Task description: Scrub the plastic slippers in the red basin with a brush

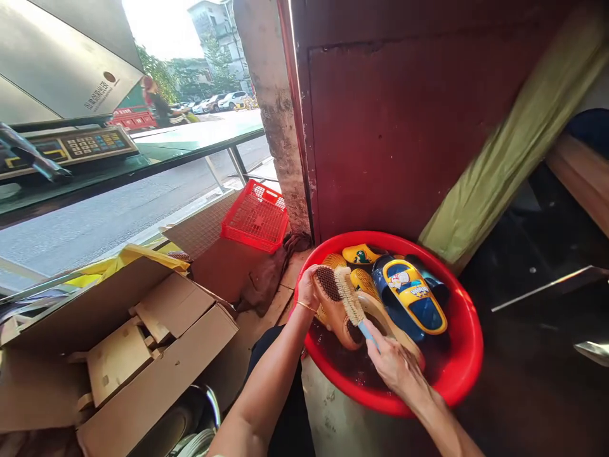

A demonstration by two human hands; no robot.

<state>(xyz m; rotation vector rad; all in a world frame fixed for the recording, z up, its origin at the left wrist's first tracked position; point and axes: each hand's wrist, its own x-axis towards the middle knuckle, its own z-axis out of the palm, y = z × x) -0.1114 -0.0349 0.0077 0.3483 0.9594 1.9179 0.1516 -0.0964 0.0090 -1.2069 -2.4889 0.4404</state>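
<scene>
My left hand (307, 291) grips a tan shoe (335, 311) by one end, its dark patterned sole patches turned up. My right hand (391, 362) is closed round the light blue handle of a scrubbing brush (351, 298), whose pale bristles lie against the shoe's edge. Both hands are over a red basin (469, 374) holding dark water. Inside it sit a blue slipper with a yellow cartoon strap (412, 295), a yellow shoe with a green figure (360, 254) and more tan and yellow footwear. Part of the pile is hidden by the shoe and my right hand.
Left of the basin lie an open cardboard box (157, 355) with wooden pieces and a red plastic crate (257, 219). A dark red door (380, 139) stands behind the basin, with a yellow-green cloth (504, 158) hanging at right. A person (159, 105) is outside near the road.
</scene>
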